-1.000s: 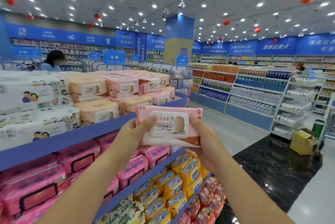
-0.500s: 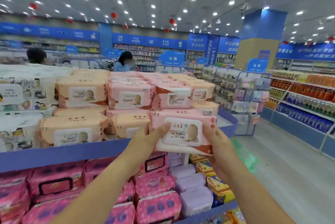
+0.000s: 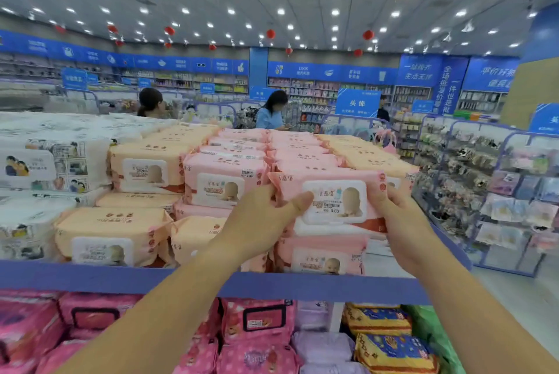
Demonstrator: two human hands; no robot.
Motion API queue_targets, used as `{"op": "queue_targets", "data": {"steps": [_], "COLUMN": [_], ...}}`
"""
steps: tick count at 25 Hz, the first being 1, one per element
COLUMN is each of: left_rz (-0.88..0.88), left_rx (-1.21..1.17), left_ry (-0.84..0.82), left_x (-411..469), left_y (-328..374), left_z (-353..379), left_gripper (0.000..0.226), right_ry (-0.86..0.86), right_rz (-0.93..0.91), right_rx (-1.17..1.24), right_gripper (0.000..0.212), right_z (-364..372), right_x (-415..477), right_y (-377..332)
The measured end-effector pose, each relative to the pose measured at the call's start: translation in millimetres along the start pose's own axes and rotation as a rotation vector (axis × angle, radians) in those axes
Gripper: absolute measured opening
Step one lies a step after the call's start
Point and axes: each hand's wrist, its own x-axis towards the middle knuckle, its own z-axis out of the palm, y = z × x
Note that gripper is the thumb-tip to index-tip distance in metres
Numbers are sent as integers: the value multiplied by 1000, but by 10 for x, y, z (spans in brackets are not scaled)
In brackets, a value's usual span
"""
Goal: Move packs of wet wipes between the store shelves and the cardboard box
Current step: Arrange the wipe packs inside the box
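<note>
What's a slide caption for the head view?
Left hand and right hand hold a pink wet-wipe pack at the top shelf.

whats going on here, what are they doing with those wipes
A person holds one pink pack of wet wipes by its ends, with the left hand on the left end and the right hand on the right. It is at the top shelf, directly above a second pink pack in the stacked rows. Whether it rests there yet is unclear.

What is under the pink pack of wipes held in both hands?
Another pink soft-plastic wipes pack with a white lid lies on the blue shelf directly below. The left hand covers what lies under the left end of the held pink pack.
</note>
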Motion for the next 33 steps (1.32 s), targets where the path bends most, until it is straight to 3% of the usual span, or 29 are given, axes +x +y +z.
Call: {"op": "queue_targets", "data": {"steps": [2,7,10,16,21,24,26,28,30,33], "left_rz": [22,-4,18,21,21,77,78,56,31,23], "left_rx": [20,29,68,118,177,556,886,995,1022,1088], "left_ry": [28,30,76,-69,-103,-200,-257,-265,-300,-349], "left_x": [134,118,142,37,-65,-141,-175,-206,-197,-80], "left_y": [-41,-345,-470,-406,-534,-613,-716,-851,-943,-975], "left_z": [-53,96,177,-32,-249,-425,-633,-830,-946,-1047], "left_gripper": [65,39,48,36,60,84,99,108,112,107], "right_ry": [-5,51,53,29,101,97,277,471,309,-23], "right_rz": [-38,-97,-101,-77,-116,-95,-114,-404,-659,-674], "right_rx": [-2,-142,-143,-172,-260,-383,-583,-757,-823,-931], "right_gripper": [47,43,35,47,29,32,40,31,25,29], "right_z": [24,66,33,48,60,88,115,264,599,1163], "right_x": [147,182,165,90,3,-136,-332,-609,-839,-881], "right_y": [-37,351,480,452,393,416,504,604,650,585]}}
